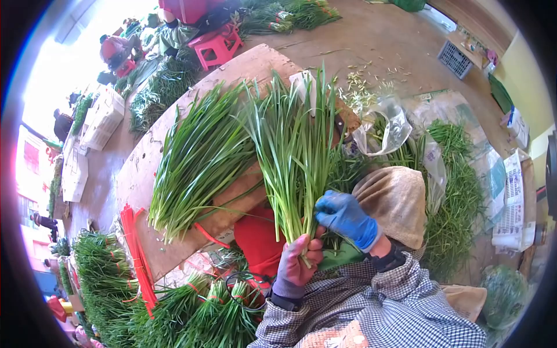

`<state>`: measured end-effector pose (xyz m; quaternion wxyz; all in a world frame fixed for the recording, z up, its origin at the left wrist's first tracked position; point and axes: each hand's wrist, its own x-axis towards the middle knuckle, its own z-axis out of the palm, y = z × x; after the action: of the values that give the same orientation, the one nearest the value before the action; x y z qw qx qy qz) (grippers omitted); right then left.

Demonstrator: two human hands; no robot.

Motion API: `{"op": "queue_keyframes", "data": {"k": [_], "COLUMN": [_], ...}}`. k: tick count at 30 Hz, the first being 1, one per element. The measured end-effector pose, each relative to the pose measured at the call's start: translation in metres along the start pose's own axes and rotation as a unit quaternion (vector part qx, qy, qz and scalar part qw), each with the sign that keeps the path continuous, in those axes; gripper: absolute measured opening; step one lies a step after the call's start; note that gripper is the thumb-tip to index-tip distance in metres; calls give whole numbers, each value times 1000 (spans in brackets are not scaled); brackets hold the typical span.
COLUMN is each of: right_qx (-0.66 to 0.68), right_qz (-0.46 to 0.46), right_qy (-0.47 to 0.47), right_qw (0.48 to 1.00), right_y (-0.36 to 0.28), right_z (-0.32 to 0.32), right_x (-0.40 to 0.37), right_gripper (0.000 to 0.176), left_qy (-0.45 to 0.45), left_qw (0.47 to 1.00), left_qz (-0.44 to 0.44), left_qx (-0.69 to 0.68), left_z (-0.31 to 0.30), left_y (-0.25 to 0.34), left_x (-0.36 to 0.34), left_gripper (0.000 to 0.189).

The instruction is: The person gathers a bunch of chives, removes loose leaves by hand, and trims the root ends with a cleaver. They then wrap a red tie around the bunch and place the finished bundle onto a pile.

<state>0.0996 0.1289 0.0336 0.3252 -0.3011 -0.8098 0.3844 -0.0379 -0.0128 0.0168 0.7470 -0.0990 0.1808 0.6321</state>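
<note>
A bunch of garlic chives (293, 145) stands upright in front of me, leaves fanning away and pale stem ends toward me. My left hand (297, 264), in a pinkish-purple glove, is closed around the stems near their cut ends. At the right side of those stems is my right hand (347, 219), in a blue glove, with its fingers curled together; whatever they pinch is hidden. Left of the held bunch, a loose pile of garlic chives (200, 156) lies on the wooden board (145, 180). A knife with a broad pale blade (304, 93) lies behind the leaves on the board.
Red ties (138, 255) hang over the board's left edge. Tied bunches (214, 313) lie at front left. Loose greens (455, 191) and a clear plastic bag (386, 127) are on the right. A pink stool (216, 47) stands beyond the board, near other people.
</note>
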Motion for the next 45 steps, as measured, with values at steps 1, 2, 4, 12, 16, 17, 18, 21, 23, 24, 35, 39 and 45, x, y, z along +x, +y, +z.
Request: {"op": "queue_keyframes", "data": {"k": [1,2,4,12,16,17,18,21,23,24,35,39,45], "right_qx": [0,38,75,66,-291,-331,-336,-384,-321,-300,-202,48,89], "right_qz": [0,39,76,145,118,136,138,152,216,274,167,205,143], "right_qy": [-2,22,45,119,144,148,150,80,108,103,71,96,-16], "right_qw": [1000,998,993,980,939,922,920,907,916,908,962,973,986], "right_y": [1,-1,-9,19,28,24,25,20,0,6,23,-31,-5], "right_z": [-10,-23,-47,-105,-162,-169,-168,-156,-142,-141,-184,-173,-43], "right_x": [1,3,7,-21,-48,-54,-63,-106,-141,-169,-134,-57,-28], "right_gripper": [13,9,5,9,24,29,29,38,38,35,26,36,32], "left_qy": [-14,-13,-23,-23,-13,-9,-4,-9,11,16,-3,7,14], "left_qw": [1000,1000,999,996,997,997,1000,999,999,998,999,999,993], "left_qz": [-14,-12,-14,-36,-34,-31,-18,-18,-12,-8,31,18,32], "left_qx": [-22,-24,-42,-76,-73,-73,1,31,47,54,43,39,117], "left_z": [0,0,1,-1,-3,-2,6,7,10,11,-2,3,10], "left_y": [1,2,3,4,2,1,0,0,-2,-3,-10,-11,-11], "left_x": [0,-1,1,0,1,2,3,6,4,4,10,10,8], "left_gripper": [47,47,49,46,45,45,48,46,46,46,41,42,44]}}
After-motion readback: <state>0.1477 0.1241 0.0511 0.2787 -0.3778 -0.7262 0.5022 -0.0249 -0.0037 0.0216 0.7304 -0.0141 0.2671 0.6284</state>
